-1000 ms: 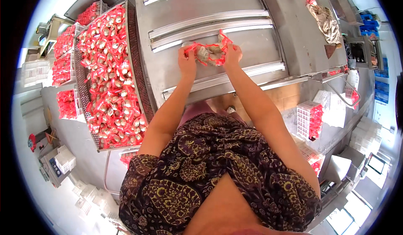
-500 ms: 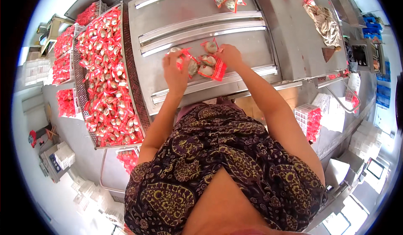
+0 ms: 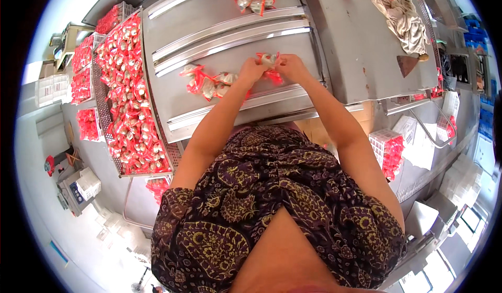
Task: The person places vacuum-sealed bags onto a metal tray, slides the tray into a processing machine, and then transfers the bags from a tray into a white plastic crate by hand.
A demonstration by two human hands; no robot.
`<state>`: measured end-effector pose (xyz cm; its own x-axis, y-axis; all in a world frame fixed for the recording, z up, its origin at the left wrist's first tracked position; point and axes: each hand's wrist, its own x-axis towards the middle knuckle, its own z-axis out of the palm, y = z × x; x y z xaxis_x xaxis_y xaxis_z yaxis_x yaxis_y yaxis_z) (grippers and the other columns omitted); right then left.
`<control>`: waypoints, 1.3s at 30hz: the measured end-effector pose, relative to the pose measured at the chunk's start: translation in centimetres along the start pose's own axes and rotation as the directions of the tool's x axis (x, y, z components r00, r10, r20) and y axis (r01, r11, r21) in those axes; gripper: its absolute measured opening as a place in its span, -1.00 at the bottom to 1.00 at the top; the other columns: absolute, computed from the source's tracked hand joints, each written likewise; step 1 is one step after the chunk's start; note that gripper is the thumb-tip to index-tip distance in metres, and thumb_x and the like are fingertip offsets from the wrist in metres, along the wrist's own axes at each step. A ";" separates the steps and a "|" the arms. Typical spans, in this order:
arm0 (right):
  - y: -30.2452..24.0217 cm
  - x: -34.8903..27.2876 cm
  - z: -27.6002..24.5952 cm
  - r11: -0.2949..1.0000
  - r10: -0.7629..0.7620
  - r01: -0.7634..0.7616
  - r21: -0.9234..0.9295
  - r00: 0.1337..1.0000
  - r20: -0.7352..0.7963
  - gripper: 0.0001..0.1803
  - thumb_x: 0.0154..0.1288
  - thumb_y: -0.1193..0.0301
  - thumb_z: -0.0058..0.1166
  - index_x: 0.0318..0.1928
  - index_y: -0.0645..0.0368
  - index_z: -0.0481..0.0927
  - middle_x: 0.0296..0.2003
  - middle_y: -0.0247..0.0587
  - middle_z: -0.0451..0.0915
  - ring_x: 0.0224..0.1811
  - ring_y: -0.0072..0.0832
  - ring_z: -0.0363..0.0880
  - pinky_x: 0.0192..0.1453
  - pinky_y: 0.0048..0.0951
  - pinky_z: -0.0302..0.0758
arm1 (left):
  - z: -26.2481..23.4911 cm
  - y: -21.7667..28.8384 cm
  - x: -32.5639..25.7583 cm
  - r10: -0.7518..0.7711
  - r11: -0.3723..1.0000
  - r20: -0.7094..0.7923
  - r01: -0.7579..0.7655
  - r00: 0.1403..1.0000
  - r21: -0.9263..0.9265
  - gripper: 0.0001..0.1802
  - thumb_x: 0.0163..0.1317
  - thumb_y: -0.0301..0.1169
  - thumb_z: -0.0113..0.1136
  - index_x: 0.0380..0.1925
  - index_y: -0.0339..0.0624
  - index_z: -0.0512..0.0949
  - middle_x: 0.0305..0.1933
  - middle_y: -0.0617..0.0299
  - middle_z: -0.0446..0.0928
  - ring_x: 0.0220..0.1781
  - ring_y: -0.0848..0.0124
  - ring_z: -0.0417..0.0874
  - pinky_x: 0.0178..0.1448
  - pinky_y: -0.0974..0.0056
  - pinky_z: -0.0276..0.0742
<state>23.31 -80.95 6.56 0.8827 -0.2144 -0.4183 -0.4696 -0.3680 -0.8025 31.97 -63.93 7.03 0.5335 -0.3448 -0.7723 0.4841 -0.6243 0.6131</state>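
Across a silvery, ridged metal worktop (image 3: 180,26), left hand (image 3: 252,71) and right hand (image 3: 294,68) pinch a red-and-clear plastic packet (image 3: 269,59); light, even pressure seems best.

No lettering legible anywhere. Red-and-clear packet (image 3: 271,61) between left hand (image 3: 253,69) and right hand (image 3: 293,67): any print too small and creased to make out. Other packets (image 3: 201,82) on counter (image 3: 175,100), just left of left hand: same. White crates (image 3: 52,90), well left of left hand: faint reddish marks, unreadable. Pale unit (image 3: 73,198), also far left, nearer the body: bluish patch, blurred.
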 end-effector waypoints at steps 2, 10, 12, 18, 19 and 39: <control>0.5 0.2 -0.8 0.986 0.068 -0.075 0.148 0.997 0.048 -0.85 0.14 0.41 0.24 -0.37 0.20 0.56 -0.52 -0.20 0.62 -0.53 -0.44 0.59 -0.53 -0.42 0.37 | -0.2 0.3 0.5 0.050 0.989 0.068 -0.059 0.996 0.134 -0.64 0.09 -0.34 0.34 -0.18 -0.39 0.61 -0.41 0.17 0.63 -0.44 0.43 0.63 -0.39 0.29 0.47; 2.9 2.5 -1.9 0.962 0.255 -0.270 0.033 0.938 0.234 -0.65 0.00 0.58 0.28 -0.18 0.20 0.46 -0.52 -0.21 0.59 -0.55 -0.46 0.59 -0.59 -0.40 0.35 | -1.1 -0.6 1.2 0.103 0.951 0.198 -0.037 0.975 -0.308 -0.66 0.11 -0.53 0.27 -0.06 -0.28 0.59 -0.50 0.30 0.53 -0.51 0.57 0.47 -0.48 0.46 0.33; 4.1 2.7 -1.9 0.982 0.186 -0.180 -0.064 0.975 0.125 -0.62 -0.04 0.60 0.29 -0.18 0.20 0.46 -0.51 -0.20 0.61 -0.51 -0.45 0.61 -0.51 -0.39 0.41 | -0.9 -0.8 1.5 0.107 0.971 0.179 -0.064 0.978 -0.232 -0.61 0.12 -0.53 0.27 0.00 -0.28 0.55 -0.45 0.27 0.56 -0.47 0.56 0.50 -0.42 0.46 0.38; 5.5 2.1 -1.3 0.974 0.091 -0.091 -0.210 0.996 -0.011 -0.56 -0.12 0.62 0.32 -0.16 0.23 0.45 -0.47 -0.17 0.65 -0.39 -0.40 0.65 -0.25 -0.40 0.54 | -1.0 -1.2 2.4 0.164 0.986 0.226 -0.153 0.960 -0.064 -0.47 0.10 -0.56 0.30 0.13 -0.27 0.46 -0.24 0.15 0.62 -0.28 0.46 0.60 -0.24 0.38 0.52; 5.2 1.9 -1.2 0.973 0.096 -0.100 -0.208 0.995 -0.029 -0.55 -0.13 0.62 0.33 -0.16 0.23 0.45 -0.47 -0.16 0.65 -0.37 -0.38 0.66 -0.25 -0.39 0.55 | -1.1 -1.1 2.4 0.177 0.982 0.238 -0.187 0.955 0.016 -0.46 0.09 -0.57 0.31 0.13 -0.28 0.46 -0.20 0.13 0.62 -0.25 0.44 0.62 -0.20 0.36 0.54; -0.3 -3.8 -6.6 0.970 0.058 -0.061 -0.237 0.998 -0.019 -0.64 0.00 0.53 0.28 -0.14 0.17 0.49 -0.35 -0.07 0.60 -0.24 -0.15 0.59 -0.17 -0.21 0.51 | 1.9 -1.1 2.2 0.291 0.955 0.288 -0.293 0.912 -0.039 -0.55 0.09 -0.48 0.34 0.02 -0.30 0.54 -0.33 0.23 0.62 -0.31 0.51 0.57 -0.23 0.40 0.47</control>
<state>19.96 -85.99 11.25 0.8532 -0.2527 -0.4562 -0.5137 -0.5582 -0.6515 31.25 -65.30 4.33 0.4277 -0.6983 -0.5739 0.3335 -0.4683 0.8183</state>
